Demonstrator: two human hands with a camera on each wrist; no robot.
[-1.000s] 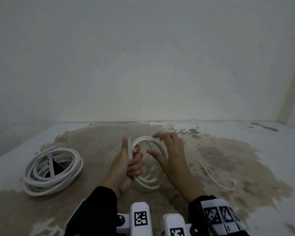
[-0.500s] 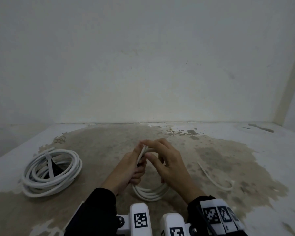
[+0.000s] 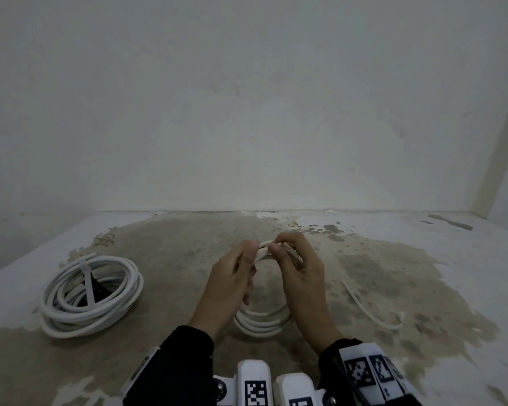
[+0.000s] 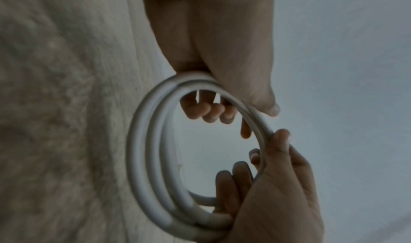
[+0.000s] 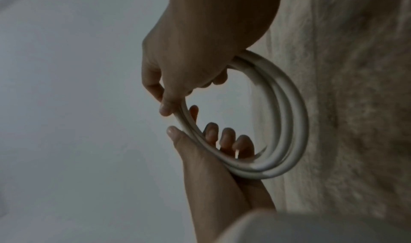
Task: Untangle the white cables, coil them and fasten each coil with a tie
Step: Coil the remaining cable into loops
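A small white cable coil (image 3: 261, 323) stands upright over the stained floor, held at its top by both hands. My left hand (image 3: 251, 253) grips the top strands from the left, and my right hand (image 3: 276, 249) pinches them from the right, so the thumbs almost meet. In the left wrist view the coil (image 4: 142, 150) runs through my left hand (image 4: 266, 158) at the bottom and my right hand (image 4: 222, 97) above. The right wrist view shows the coil (image 5: 289, 114) between my right hand (image 5: 195, 137) and left hand (image 5: 177, 97). Several turns lie side by side.
A larger white coil (image 3: 115, 300), bound with a white tie (image 3: 87, 285), lies on the floor at the left. A loose white tie (image 3: 367, 309) lies on the floor to the right of my hands. A pale wall (image 3: 247, 127) rises behind.
My right hand, open beside the coil a second ago, has closed on the coil's top. Both hands have drawn together and the coil now hangs lower between them.
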